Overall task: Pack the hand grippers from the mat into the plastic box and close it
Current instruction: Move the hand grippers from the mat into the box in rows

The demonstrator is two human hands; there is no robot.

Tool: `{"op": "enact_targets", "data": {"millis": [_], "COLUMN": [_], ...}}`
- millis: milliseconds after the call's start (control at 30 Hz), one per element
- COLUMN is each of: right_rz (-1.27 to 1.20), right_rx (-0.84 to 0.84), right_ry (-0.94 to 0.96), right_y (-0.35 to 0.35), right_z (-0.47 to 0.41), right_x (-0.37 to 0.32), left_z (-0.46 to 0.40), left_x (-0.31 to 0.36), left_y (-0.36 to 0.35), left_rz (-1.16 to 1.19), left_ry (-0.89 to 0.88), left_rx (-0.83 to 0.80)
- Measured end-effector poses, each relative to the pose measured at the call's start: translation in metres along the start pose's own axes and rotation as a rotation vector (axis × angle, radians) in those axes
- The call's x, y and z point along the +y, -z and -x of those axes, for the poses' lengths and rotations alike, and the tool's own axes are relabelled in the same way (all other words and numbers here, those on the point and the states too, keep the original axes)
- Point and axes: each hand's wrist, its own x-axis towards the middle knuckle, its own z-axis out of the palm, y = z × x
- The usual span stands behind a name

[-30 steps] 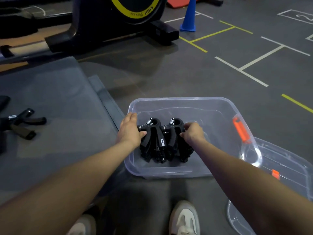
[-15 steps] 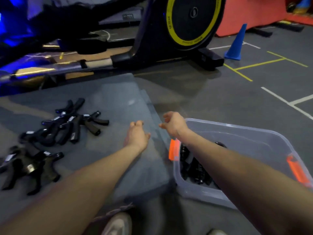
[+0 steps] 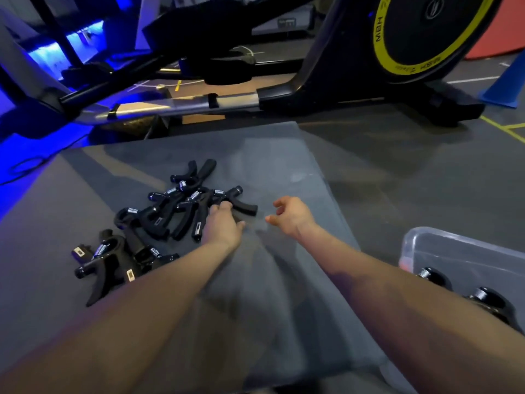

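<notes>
Left hand touching hand grippers piled on mat at 10 o'clock, fingers curling onto one handle (grip unclear). Right hand hovering beside, fingers loosely apart. Plastic box sitting at 4 o'clock.

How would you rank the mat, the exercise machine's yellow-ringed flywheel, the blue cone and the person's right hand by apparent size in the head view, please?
1. mat
2. flywheel, cut off by the frame's top edge
3. right hand and blue cone: look alike; the cone is cropped and farther away, so unranked.
</notes>
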Motion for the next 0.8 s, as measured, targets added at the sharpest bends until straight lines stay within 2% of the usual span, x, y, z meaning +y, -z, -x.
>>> {"op": "enact_targets", "data": {"millis": [167,367,500,567,700,800], "right_rz": [-0.009,-0.018,-0.041,-0.039,-0.046,-0.059], "right_rx": [0.002,0.013,0.015,0.008,0.001,-0.002], "right_ry": [-0.019,-0.045,-0.04,-0.031,-0.016,-0.002], "right_y": [-0.02,-0.027,-0.035,-0.04,-0.043,-0.036], "right_z": [-0.024,-0.04,-0.047,-0.048,-0.044,-0.038], "right_x": [0.007,0.019,0.016,0.013,0.007,0.002], "left_z": [-0.031,-0.051,-0.058,-0.059,-0.058,-0.052], "left_x": [-0.01,-0.036,-0.057,-0.06,-0.057,-0.045], "left_y": [-0.018,-0.017,-0.015,-0.016,-0.015,-0.009], "left_rz": [0.025,-0.116,-0.046,-0.021,-0.007,0.036], "left_ry": [0.09,0.148,0.308,0.331,0.334,0.233], "left_rx": [0.035,0.242,0.159,0.128,0.135,0.135]}}
